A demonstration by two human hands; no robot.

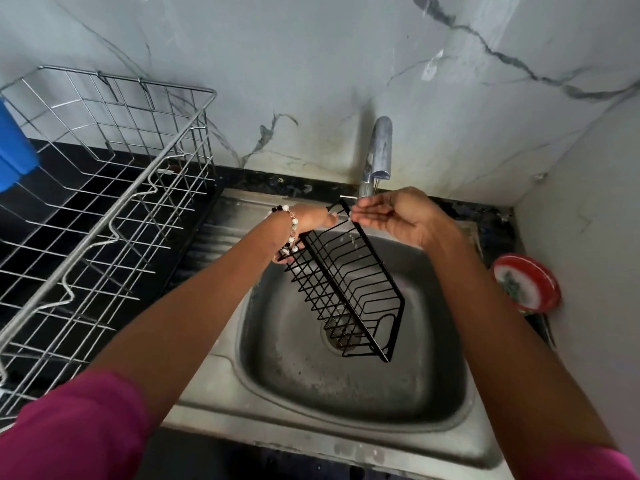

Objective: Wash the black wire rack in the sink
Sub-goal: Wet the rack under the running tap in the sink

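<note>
The black wire rack (349, 289) hangs tilted over the steel sink (346, 403), its long side running from the tap down toward the drain. My left hand (311, 223), with a bead bracelet on the wrist, grips the rack's upper left end. My right hand (391, 213) is cupped, fingers together, right under the tap (377, 154) and touches the rack's top edge. A thin stream of water falls from the spout and drops splash off the rack.
A large silver wire dish rack (104, 202) fills the black counter on the left, with a blue container (14, 150) at its far left. A red-rimmed plate (526, 285) leans by the right wall. A marble wall rises behind the sink.
</note>
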